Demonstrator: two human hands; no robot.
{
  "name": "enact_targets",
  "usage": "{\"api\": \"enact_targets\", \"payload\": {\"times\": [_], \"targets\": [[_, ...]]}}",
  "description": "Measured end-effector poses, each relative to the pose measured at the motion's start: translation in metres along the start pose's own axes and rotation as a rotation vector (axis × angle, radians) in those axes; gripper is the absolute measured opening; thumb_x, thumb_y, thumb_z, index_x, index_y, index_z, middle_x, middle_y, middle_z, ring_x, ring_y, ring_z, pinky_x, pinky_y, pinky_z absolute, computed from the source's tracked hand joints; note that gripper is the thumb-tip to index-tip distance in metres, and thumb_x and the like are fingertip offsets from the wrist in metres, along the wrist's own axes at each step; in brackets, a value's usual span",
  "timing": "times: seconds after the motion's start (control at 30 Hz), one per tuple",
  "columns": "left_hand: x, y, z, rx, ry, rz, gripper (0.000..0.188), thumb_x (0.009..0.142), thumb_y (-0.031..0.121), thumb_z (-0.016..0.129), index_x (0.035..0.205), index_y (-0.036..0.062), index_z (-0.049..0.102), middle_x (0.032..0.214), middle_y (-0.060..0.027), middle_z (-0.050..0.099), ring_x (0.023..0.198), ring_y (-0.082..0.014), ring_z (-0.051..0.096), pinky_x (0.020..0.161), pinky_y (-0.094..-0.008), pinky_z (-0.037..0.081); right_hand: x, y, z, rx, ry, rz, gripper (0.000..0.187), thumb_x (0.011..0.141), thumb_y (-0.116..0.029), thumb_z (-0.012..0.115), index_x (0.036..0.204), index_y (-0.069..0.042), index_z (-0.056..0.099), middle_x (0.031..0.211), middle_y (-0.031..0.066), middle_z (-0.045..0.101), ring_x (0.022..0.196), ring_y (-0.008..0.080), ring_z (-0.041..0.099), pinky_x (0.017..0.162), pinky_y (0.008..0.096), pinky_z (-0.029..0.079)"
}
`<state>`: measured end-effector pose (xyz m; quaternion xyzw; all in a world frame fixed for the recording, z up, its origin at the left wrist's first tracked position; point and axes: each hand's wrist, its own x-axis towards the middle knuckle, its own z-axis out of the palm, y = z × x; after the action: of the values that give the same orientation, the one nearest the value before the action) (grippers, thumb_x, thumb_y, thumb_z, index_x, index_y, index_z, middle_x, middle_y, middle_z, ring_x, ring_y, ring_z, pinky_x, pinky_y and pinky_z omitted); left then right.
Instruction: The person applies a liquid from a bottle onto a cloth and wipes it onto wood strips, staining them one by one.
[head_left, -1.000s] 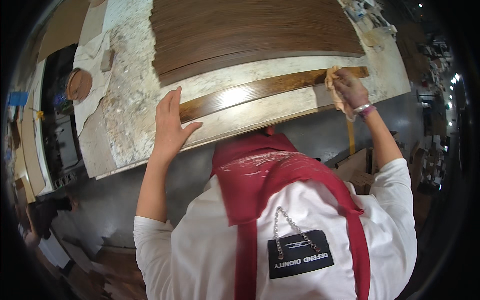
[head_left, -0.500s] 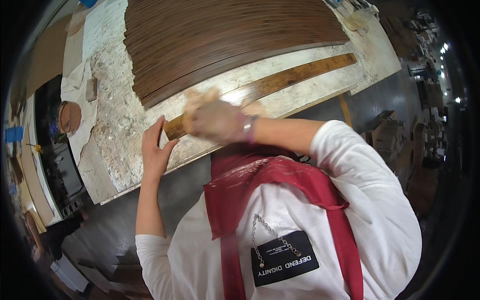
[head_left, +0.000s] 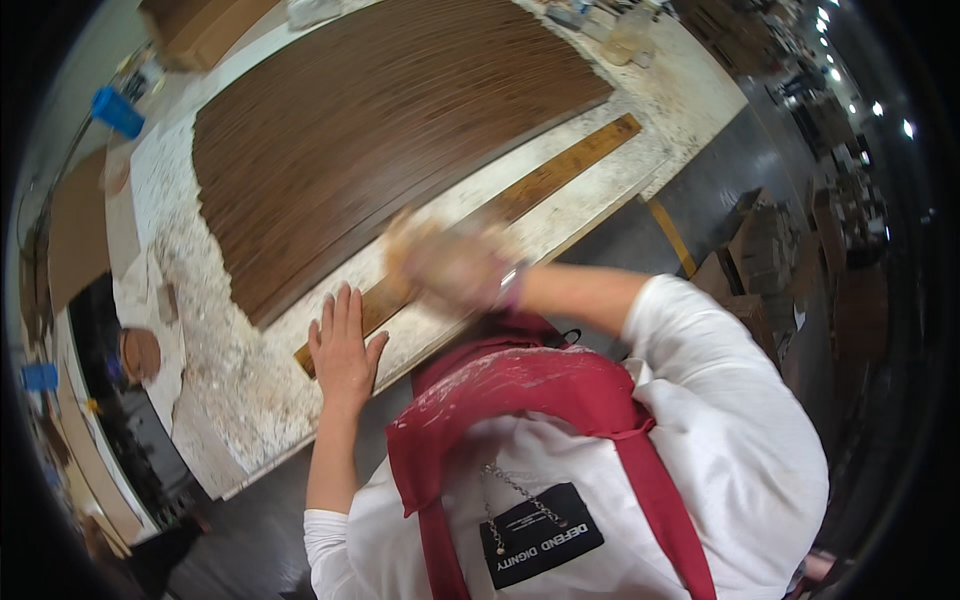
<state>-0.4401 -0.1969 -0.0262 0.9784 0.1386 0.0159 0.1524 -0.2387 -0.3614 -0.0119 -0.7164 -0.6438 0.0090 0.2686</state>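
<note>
A long, narrow brown wood strip (head_left: 565, 168) lies slantwise along the near side of the worktable. Near its left end my left hand (head_left: 345, 358) rests on it, palm down, fingers stretched out. My right hand (head_left: 462, 275), smeared by motion, presses a crumpled tan cloth (head_left: 405, 240) against the middle of the strip. The cloth covers part of the wood, and my right fingers are hard to make out. Beyond the strip a wide set of dark brown slats (head_left: 400, 130) lies side by side.
The stained white worktable (head_left: 215, 390) has its edge close to my apron. A blue cup (head_left: 117, 112) and a cardboard box (head_left: 205, 30) stand at the far left. A small block (head_left: 166, 302) lies left of the slats; a clear plastic container (head_left: 628, 40) sits at the far right corner.
My left hand has gone from beside the strip's left end to lying flat over it. The cloth in my right hand still moves on the strip. The whole view has turned.
</note>
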Motion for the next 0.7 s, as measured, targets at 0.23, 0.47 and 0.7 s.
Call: {"api": "enact_targets", "payload": {"times": [0.23,0.47,0.7], "targets": [[0.007,0.005,-0.005,0.065,-0.1,0.006,0.071,0.088,0.033,0.062,0.148,0.0105,0.032,0.156,-0.0063,0.029,0.142,-0.0321,0.027,0.114,-0.0513,0.018,-0.102,0.163,-0.101,0.039,0.251,0.896,0.02,0.092,-0.021,0.048,0.097,-0.005,0.06,0.096,0.0132,0.065,0.09,0.0235,0.063,0.08,0.0372,0.05],[0.065,0.025,0.004,0.119,0.181,0.083,0.072,0.088,0.03,0.064,0.149,0.0114,0.031,0.157,-0.0072,0.026,0.144,-0.0338,0.023,0.114,-0.055,0.014,-0.227,0.253,-0.195,0.23,0.699,1.15,0.039,0.095,-0.019,0.049,0.13,-0.001,0.052,0.124,0.0155,0.061,0.112,0.0285,0.06,0.095,0.0333,0.048],[0.121,0.049,0.018,0.247,0.219,0.252,0.05,0.087,0.017,0.063,0.136,0.015,0.054,0.141,-0.0086,0.047,0.128,-0.0315,0.041,0.104,-0.0534,0.026,-0.241,0.224,-0.1,0.424,0.9,1.091,0.035,0.094,-0.026,0.056,0.12,-0.002,0.055,0.106,0.0144,0.064,0.094,0.0234,0.061,0.085,0.0318,0.047]]}}
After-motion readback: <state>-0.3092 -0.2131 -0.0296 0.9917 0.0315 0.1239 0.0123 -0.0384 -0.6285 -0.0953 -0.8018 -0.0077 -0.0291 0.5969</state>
